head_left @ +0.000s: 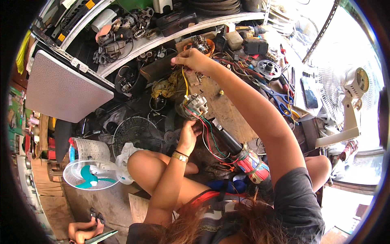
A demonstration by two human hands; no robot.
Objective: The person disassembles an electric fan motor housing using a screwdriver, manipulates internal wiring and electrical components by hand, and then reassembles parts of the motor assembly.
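A small fan motor (197,103) with yellow, red, green and white wires rests upright above my lap, beside a dark cylindrical post (225,136) whose lower end is bound in red, patterned wrapping (254,168). My left hand (189,136), with a gold watch on the wrist, holds the motor from below, its fingertips partly hidden under it. My right hand (191,61) is raised beyond the motor, pinching the yellow wire (185,81) and drawing it upward. A wooden board (227,110) lies under and behind them.
A cluttered bench holds blue scissors (280,101), a phone (308,91), a drill (250,32) and several parts. A standing fan (345,114) is at right. A teal-bladed fan (91,177) and leaning speckled board (65,87) are at left. Another person's legs (85,227) show lower left.
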